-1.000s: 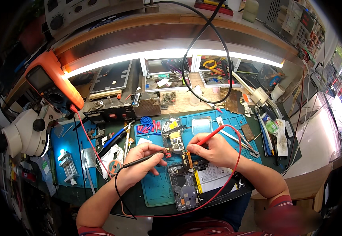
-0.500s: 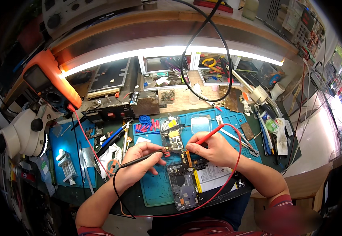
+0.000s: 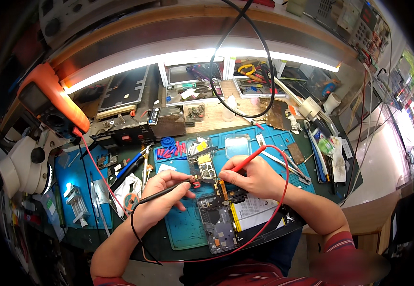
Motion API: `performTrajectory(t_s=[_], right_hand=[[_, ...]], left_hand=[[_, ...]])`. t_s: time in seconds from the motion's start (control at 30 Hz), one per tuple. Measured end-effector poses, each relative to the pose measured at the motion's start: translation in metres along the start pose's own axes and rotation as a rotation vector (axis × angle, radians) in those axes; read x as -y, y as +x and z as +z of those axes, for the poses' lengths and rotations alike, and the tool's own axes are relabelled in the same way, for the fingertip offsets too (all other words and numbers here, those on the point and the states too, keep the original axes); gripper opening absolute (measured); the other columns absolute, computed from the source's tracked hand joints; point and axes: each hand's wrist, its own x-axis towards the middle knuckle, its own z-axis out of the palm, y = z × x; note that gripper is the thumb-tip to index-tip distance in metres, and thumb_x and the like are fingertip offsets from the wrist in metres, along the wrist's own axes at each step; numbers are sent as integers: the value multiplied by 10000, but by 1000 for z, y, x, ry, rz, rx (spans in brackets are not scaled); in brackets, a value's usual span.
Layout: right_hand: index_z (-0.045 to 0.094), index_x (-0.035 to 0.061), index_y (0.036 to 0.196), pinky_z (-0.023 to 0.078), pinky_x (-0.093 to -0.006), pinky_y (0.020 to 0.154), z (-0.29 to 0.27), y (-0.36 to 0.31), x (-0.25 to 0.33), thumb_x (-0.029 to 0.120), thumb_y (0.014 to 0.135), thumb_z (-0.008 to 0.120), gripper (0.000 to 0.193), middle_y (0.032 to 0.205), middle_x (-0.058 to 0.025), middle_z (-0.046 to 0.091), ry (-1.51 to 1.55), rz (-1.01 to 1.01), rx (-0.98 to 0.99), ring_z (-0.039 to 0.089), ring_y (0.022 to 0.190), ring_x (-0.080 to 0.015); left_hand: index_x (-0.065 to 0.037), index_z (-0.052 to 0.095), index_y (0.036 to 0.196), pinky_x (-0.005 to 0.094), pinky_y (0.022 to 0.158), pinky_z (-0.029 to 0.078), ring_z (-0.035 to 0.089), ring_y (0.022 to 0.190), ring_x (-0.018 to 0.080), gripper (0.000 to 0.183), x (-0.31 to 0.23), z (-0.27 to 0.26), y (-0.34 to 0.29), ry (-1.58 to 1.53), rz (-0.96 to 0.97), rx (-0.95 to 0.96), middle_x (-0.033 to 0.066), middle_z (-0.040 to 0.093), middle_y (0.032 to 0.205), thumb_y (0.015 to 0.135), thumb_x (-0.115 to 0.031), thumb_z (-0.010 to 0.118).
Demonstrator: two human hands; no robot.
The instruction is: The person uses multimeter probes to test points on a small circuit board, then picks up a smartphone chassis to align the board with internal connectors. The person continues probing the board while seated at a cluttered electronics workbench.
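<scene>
My left hand [image 3: 163,191] is closed around a black test probe [image 3: 165,192], its tip beside a small part with red on it at the left of a bare circuit board [image 3: 207,167]. A red test probe [image 3: 249,159] is pinched in my right hand [image 3: 257,177]. That probe slants down to the board's right side; my fingers hide its tip. Below the board, an opened device's dark inner frame [image 3: 218,229] lies next to a white and black battery [image 3: 254,214] with a yellow strip. An orange flex cable [image 3: 223,189] runs between board and frame.
An orange multimeter [image 3: 54,102] stands at the left, its red lead looping to my hands. Near it are a white microscope [image 3: 23,164] and a metal clamp [image 3: 76,205]. Tweezers [image 3: 288,167] lie on the blue mat [image 3: 180,224]. Tool trays [image 3: 259,88] sit at the back.
The whole view has shifted slightly, so the bench appears a little farther left. Both hands keep their probes at the board, with hardly any change in grip.
</scene>
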Motion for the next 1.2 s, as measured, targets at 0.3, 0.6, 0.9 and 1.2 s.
performTrajectory(t_s=[0.3,0.6,0.9,1.2], right_hand=[[710,18,970,456,-275,630,-2,0,6,294,959,681,278,778,-37,660,2,48,15,589,711,-105],[716,16,969,457,-302,583,1,0,-2,353,956,672,340,730,-73,672,-1,-26,-23,613,657,-133],[699,5,1011,493,-259,723,0,1,1,286,988,655,286,863,-30,692,168,73,-37,623,814,-90],[690,14,1050,487,-256,703,4,5,-7,298,980,672,293,862,-13,678,201,-13,-114,592,809,-66]], left_hand=[[12,593,1166,240,623,556,694,925,178,220,1,0,1,-7,-2,-11,150,688,1153,981,-106,610],[35,570,1190,257,612,574,706,947,202,268,2,-1,2,-9,-3,-8,144,662,1159,974,-113,626],[16,600,1168,242,610,559,699,934,188,226,1,-1,1,-7,-9,-20,152,678,1164,974,-98,614],[15,595,1175,244,616,560,697,940,190,231,1,-1,1,-7,-6,-6,167,677,1182,977,-104,611]])
